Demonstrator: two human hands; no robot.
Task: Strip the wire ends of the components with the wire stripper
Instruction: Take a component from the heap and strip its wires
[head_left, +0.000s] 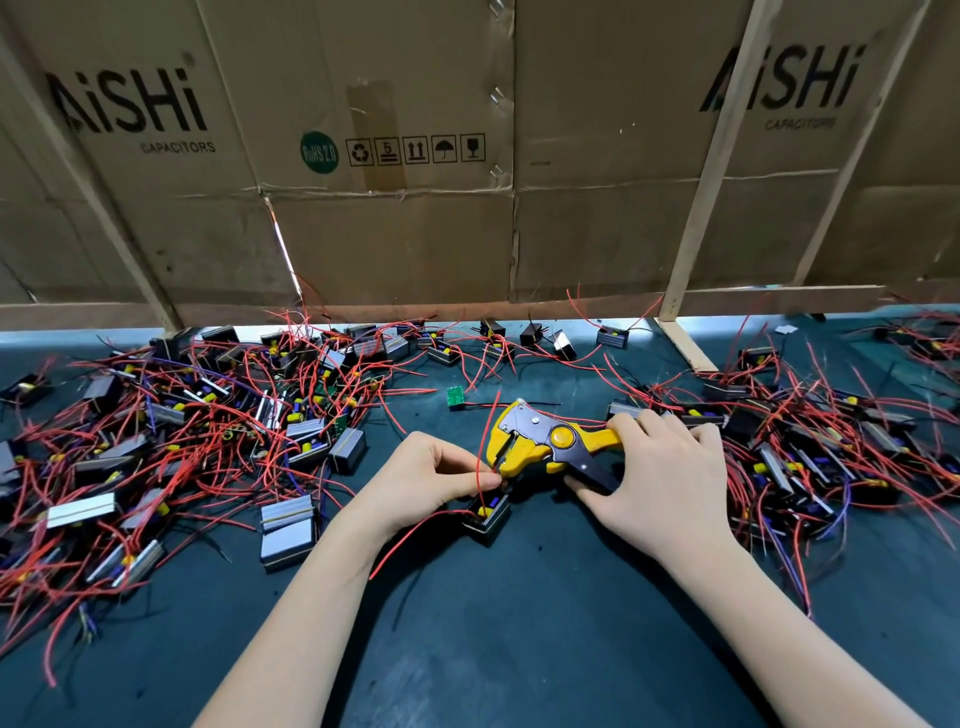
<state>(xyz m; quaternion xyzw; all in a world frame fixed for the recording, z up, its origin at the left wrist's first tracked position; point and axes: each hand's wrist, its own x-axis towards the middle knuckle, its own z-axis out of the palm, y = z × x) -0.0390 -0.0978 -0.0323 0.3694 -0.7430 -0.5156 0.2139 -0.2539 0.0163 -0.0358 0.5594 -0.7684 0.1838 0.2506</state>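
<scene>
Wire stripper (540, 447) held between both hands, right hand (660, 467) gripping handles

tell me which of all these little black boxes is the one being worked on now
The black box just under the left hand, alone between both piles; its red wire runs up into the yellow stripper.

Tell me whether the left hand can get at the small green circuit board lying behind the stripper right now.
Probably not yet: the left hand pinches a red wire at the wire stripper head. The green circuit board lies bare on the mat just beyond, unobstructed once the hand lets go.
</scene>
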